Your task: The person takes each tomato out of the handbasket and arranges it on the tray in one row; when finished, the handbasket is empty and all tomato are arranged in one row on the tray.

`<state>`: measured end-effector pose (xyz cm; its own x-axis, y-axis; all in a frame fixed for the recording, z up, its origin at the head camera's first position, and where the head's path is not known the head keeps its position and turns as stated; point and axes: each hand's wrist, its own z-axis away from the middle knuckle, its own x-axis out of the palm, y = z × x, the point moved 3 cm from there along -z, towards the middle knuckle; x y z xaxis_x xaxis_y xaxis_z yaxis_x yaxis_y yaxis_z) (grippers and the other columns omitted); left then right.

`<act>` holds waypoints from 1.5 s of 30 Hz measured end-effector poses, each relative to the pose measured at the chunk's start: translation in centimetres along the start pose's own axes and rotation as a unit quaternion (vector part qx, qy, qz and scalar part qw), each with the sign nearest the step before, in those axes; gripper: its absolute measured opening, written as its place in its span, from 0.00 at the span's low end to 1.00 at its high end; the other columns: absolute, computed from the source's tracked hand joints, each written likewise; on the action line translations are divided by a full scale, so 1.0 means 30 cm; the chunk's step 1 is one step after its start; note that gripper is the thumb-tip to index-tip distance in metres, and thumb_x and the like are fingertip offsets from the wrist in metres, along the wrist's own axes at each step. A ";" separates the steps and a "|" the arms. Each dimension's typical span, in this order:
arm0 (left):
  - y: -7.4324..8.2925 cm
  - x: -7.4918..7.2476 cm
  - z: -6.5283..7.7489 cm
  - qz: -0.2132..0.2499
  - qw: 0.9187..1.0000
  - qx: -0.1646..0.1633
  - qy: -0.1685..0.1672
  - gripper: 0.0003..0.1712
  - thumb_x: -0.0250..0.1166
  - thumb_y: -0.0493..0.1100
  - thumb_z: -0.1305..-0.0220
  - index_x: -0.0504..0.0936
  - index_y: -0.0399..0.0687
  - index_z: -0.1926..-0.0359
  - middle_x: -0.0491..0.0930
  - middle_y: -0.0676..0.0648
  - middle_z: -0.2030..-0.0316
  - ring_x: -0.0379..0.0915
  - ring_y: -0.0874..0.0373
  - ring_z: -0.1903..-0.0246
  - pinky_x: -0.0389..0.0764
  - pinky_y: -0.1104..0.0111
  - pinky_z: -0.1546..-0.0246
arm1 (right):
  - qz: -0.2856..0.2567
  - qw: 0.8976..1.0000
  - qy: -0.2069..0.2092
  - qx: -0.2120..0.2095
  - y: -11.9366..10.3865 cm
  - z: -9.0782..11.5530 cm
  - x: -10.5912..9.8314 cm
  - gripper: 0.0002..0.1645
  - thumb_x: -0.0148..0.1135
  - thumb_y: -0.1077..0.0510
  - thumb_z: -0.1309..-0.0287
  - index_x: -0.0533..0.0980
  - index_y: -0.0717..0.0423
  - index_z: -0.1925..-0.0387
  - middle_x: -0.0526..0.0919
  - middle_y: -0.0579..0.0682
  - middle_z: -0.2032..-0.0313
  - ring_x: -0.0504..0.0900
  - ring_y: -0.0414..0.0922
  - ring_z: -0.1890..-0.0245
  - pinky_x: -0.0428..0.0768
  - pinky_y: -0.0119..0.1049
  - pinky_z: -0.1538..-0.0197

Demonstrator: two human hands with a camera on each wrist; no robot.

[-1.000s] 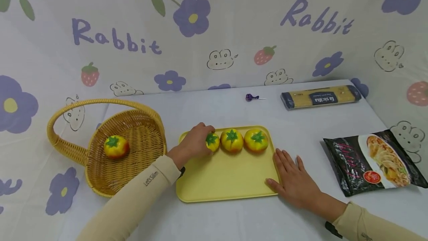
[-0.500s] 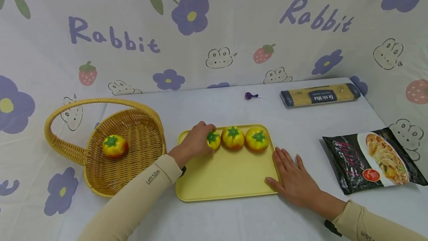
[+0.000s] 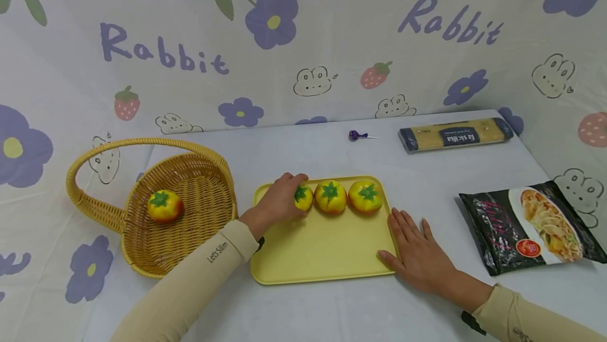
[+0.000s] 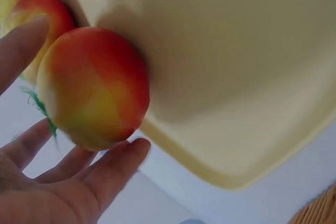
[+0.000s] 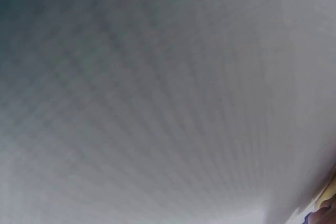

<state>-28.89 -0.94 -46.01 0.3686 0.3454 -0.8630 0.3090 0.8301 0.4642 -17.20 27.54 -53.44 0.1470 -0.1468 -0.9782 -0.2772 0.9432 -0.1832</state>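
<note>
My left hand (image 3: 281,199) reaches over the back left of a yellow tray (image 3: 327,257). Its fingers and thumb curl round a yellow-red tomato (image 3: 302,198) with a green star-shaped top. The left wrist view shows this tomato (image 4: 97,87) close up, fingertips (image 4: 137,149) against its underside as seen there. In the same row on the tray sit a middle tomato (image 3: 330,197) and a right-hand tomato (image 3: 365,197). My right hand (image 3: 419,257) lies flat, fingers straight, along the tray's right edge, its thumb over the rim. The right wrist view is mostly blurred grey-white.
Left of the tray, a wicker basket (image 3: 204,199) with a tall handle holds another tomato (image 3: 165,206). A lollipop (image 3: 359,135) and a pasta pack (image 3: 455,135) lie at the back. A black food packet (image 3: 531,228) lies at the right.
Both hands keep their places, the left at the tomato and the right at the tray's edge. Only the head view shifts slightly.
</note>
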 end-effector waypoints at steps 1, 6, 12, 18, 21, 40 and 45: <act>-0.001 -0.004 0.003 -0.001 1.000 0.000 0.001 0.46 0.75 0.45 0.50 0.63 0.50 0.32 0.68 0.39 0.40 0.69 0.46 0.43 0.71 0.56 0.39 | 0.001 1.000 0.000 0.000 -0.001 -0.001 0.001 0.55 0.41 0.27 0.36 0.44 0.62 0.26 0.44 0.58 0.25 0.44 0.58 0.25 0.43 0.64 0.30; 0.013 -0.034 0.036 -0.007 1.000 0.008 0.015 0.47 0.76 0.49 0.51 0.63 0.51 0.31 0.65 0.40 0.36 0.66 0.46 0.39 0.68 0.56 0.36 | -0.005 1.000 -0.003 0.001 -0.004 -0.002 -0.002 0.55 0.40 0.27 0.36 0.44 0.63 0.26 0.44 0.59 0.25 0.44 0.58 0.25 0.43 0.64 0.30; 0.055 -0.119 0.172 0.002 0.998 0.061 0.022 0.35 0.73 0.53 0.47 0.74 0.48 0.40 0.69 0.45 0.40 0.63 0.48 0.37 0.68 0.55 0.36 | -0.006 1.000 -0.004 0.001 -0.006 -0.003 -0.004 0.55 0.40 0.27 0.36 0.44 0.63 0.26 0.44 0.59 0.25 0.45 0.58 0.26 0.43 0.65 0.30; -0.017 -0.261 0.339 0.037 0.996 0.084 -0.013 0.22 0.71 0.53 0.45 0.80 0.50 0.51 0.79 0.52 0.53 0.74 0.55 0.51 0.78 0.59 0.48 | -0.010 1.000 -0.002 0.000 -0.009 -0.001 -0.004 0.55 0.41 0.27 0.37 0.44 0.63 0.26 0.45 0.59 0.25 0.45 0.58 0.26 0.44 0.65 0.30; -0.126 -0.334 0.399 0.030 0.999 0.034 -0.007 0.20 0.70 0.52 0.44 0.81 0.49 0.53 0.81 0.50 0.56 0.75 0.53 0.53 0.79 0.58 0.52 | -0.011 1.000 0.003 -0.002 -0.008 0.000 -0.005 0.55 0.41 0.27 0.37 0.44 0.62 0.26 0.45 0.59 0.25 0.45 0.58 0.26 0.44 0.65 0.30; -0.635 -0.401 0.394 0.021 0.983 -0.185 -0.013 0.49 0.71 0.46 0.46 0.56 0.32 0.30 0.58 0.24 0.35 0.55 0.28 0.37 0.63 0.38 0.40 | -0.016 1.000 0.004 0.000 -0.002 0.004 -0.004 0.55 0.42 0.28 0.36 0.44 0.63 0.26 0.45 0.60 0.25 0.45 0.58 0.26 0.42 0.66 0.31; -0.681 -0.374 0.371 0.029 0.981 -0.190 -0.009 0.50 0.72 0.46 0.48 0.57 0.29 0.32 0.63 0.24 0.39 0.63 0.32 0.44 0.68 0.42 0.44 | -0.012 1.000 0.000 0.001 -0.004 -0.002 -0.001 0.55 0.41 0.27 0.36 0.44 0.63 0.26 0.45 0.59 0.25 0.44 0.59 0.26 0.42 0.67 0.31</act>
<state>-29.57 -26.64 -43.60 0.3915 0.3922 -0.8324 -0.0617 0.9138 0.4015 -17.23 27.42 -53.39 0.1543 -0.1689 -0.9735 -0.2722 0.9399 -0.2062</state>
